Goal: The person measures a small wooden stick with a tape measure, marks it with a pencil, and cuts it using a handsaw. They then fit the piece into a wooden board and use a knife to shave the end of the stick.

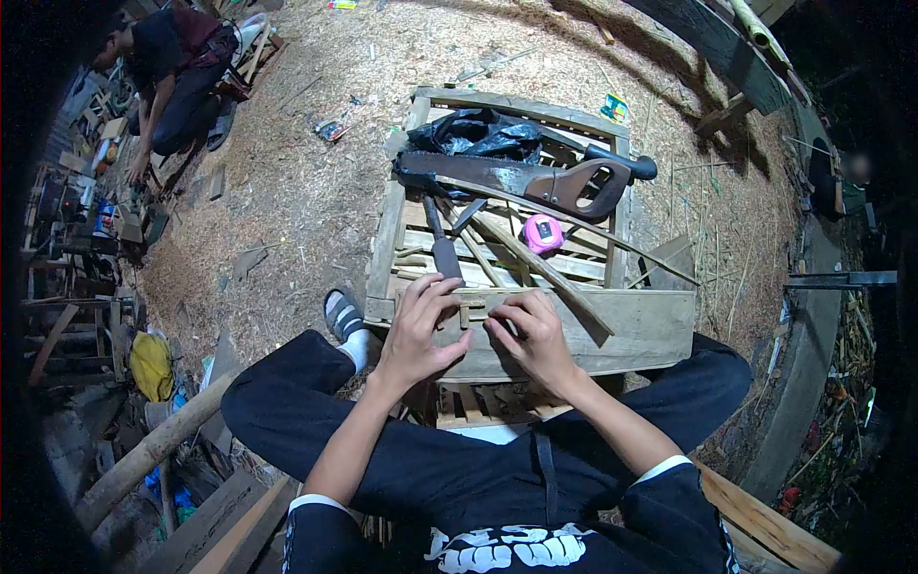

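Small pale wooden pieces [466,314] lie on a wide plank [631,330] across my lap side of the slatted table. My left hand [421,330] rests over the plank just left of these pieces, thumb and fingers apart. On their other side, my right hand [531,337] has its fingers curled and pinched together close to the pieces. Whatever is in that pinch is too small to name. A dark-handled chisel [446,258] lies just beyond my left fingertips. Past my right hand, a thin wooden strip [550,273] slants over the plank's edge.
A handsaw [516,180], a black plastic bag [478,136] and a pink tape measure [543,232] lie on the slatted table [387,225]. Wood shavings cover the ground. Another person [182,77] crouches at far left beside scrap wood. A pole [158,450] slants at lower left.
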A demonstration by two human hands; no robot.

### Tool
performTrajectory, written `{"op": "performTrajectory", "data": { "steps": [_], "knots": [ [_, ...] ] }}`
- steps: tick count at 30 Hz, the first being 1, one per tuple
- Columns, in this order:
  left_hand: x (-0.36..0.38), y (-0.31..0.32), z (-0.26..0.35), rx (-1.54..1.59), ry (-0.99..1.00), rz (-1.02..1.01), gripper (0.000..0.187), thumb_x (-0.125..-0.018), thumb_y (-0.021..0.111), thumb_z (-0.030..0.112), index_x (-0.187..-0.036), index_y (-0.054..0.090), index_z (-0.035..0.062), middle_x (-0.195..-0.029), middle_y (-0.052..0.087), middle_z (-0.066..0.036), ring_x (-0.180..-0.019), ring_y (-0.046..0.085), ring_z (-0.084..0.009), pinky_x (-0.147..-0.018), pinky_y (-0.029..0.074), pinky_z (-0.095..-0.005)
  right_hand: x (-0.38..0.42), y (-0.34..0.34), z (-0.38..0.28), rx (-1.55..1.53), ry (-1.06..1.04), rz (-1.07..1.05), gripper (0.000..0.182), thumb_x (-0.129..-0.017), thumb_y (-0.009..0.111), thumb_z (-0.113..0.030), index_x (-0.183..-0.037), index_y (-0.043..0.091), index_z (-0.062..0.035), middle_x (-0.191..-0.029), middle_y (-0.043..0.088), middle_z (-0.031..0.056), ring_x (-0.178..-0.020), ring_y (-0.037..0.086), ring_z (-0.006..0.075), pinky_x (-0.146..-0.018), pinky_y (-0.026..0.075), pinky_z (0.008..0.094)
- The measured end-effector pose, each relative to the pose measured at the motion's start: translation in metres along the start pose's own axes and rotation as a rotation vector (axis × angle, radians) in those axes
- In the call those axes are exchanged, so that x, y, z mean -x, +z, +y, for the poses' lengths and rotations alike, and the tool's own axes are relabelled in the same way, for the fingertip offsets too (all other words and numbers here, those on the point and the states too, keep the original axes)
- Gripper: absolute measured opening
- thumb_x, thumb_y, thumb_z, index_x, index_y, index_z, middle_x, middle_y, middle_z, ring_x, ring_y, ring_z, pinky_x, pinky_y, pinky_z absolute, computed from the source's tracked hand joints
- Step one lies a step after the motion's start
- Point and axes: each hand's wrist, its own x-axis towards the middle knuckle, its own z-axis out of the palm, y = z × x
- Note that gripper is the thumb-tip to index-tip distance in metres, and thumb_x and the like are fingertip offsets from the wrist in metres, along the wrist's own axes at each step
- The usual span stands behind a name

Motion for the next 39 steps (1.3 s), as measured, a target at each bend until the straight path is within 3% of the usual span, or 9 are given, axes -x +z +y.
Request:
{"op": "performTrajectory", "data": {
  "steps": [12, 21, 30, 39],
  "knots": [
    [0.0005, -0.0042, 0.0009, -0.037, 0.038, -0.009, 0.044, -0.074, 0.087, 0.014, -0.113, 0.069, 0.0032, -0.14, 0.065, -0.012, -0.138, 0.052, -0.0362, -0.115, 0.043, -0.0484, 0.0044, -0.0052, 0.0034, -0.037, 0.008, -0.027, 0.027, -0.082, 0.085, -0.009, -0.104, 0.074, 0.0007, -0.104, 0.067, 0.0147, -0.104, 0.065, 0.0331, -0.089, 0.053, 0.0423],
    [0.0021, -0.0023, -0.0006, -0.079, 0.059, -0.016, 0.041, -0.073, 0.086, 0.013, -0.11, 0.07, 0.0037, -0.139, 0.066, -0.011, -0.136, 0.054, -0.0355, -0.114, 0.044, -0.0487, 0.0034, -0.0025, 0.005, -0.027, 0.0, -0.014, 0.022, -0.082, 0.084, -0.007, -0.101, 0.075, -0.0004, -0.102, 0.067, 0.0141, -0.101, 0.065, 0.0331, -0.088, 0.053, 0.0422],
    [0.0011, -0.0025, 0.0005, -0.003, 0.001, 0.003, 0.049, -0.073, 0.086, 0.012, -0.117, 0.068, 0.0021, -0.138, 0.066, -0.013, -0.136, 0.054, -0.0363, -0.114, 0.044, -0.0484, 0.0005, -0.0008, 0.0055, -0.016, -0.011, 0.009, 0.018, -0.082, 0.084, -0.007, -0.096, 0.075, -0.0005, -0.098, 0.067, 0.0133, -0.095, 0.065, 0.032, -0.084, 0.053, 0.0422],
    [0.0043, -0.0033, -0.0049, -0.131, 0.025, -0.018, 0.05, -0.076, 0.083, 0.019, -0.122, 0.07, 0.0071, -0.139, 0.067, -0.009, -0.133, 0.057, -0.0329, -0.112, 0.044, -0.0481, -0.0014, -0.0032, 0.0069, -0.03, -0.013, -0.011, 0.017, -0.083, 0.084, -0.008, -0.096, 0.076, 0.0004, -0.096, 0.068, 0.0134, -0.093, 0.065, 0.032, -0.083, 0.053, 0.0418]
  ]
}}
